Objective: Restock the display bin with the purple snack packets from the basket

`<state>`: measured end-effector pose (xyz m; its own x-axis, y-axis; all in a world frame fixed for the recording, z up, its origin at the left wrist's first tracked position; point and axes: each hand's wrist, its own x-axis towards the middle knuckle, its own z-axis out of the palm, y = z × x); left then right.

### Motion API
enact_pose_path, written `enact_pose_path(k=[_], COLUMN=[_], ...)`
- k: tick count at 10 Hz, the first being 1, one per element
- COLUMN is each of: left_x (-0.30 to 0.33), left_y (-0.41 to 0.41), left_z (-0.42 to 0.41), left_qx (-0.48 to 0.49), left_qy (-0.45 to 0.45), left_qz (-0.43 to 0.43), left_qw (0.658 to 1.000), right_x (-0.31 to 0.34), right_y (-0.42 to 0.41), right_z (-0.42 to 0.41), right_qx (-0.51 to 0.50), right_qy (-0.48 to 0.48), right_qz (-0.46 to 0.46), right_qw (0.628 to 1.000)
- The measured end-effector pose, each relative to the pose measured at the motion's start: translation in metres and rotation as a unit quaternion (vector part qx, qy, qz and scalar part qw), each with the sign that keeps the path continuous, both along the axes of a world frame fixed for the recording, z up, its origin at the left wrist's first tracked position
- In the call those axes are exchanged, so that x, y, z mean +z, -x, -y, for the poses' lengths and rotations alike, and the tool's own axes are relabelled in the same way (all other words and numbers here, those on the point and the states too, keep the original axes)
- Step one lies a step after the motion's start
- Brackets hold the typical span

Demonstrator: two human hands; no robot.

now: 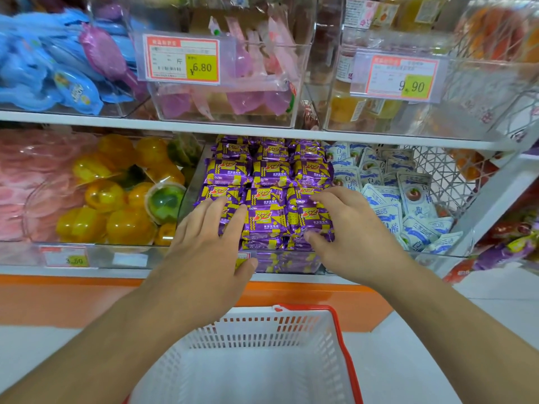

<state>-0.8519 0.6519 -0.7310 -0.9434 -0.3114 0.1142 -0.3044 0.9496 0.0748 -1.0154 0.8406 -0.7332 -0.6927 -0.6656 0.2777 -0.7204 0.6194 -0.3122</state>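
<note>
We face a white shelf (262, 132) carrying clear bins. The white basket (250, 354) with red rim sits below, on the floor in front of us; no packets show in its visible part. The display bin (189, 196), centre of the lower shelf, holds the purple snack packets (271, 170) in tidy rows. Our left hand (210, 252) lies flat on the front-left packets, fingers straight, grip wide, thumb against the bin's front wall. Our right hand (347, 234) pinches a front-right packet (316, 218) between curled fingers and thumb.
</note>
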Motion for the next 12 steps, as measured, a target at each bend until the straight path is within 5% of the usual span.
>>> enact_pose_path(k=[6, 9, 12], left_x=[0.007, 0.001, 0.0], left_y=[0.071, 0.081, 0.077], left_z=[0.023, 0.026, 0.023], left_qx=[-0.045, -0.012, -0.013], left_qy=[-0.038, -0.046, -0.051], left_qz=[-0.09, -0.071, -0.098], left_qw=[0.994, 0.996, 0.994], right_x=[0.014, 0.01, 0.009], right_y=[0.031, 0.032, 0.029], right_z=[0.023, 0.033, 0.03], right_qx=[-0.018, -0.01, -0.006], right_qy=[0.037, -0.013, 0.042], right_qz=[0.101, 0.098, 0.073], right_qw=[0.994, 0.995, 0.996])
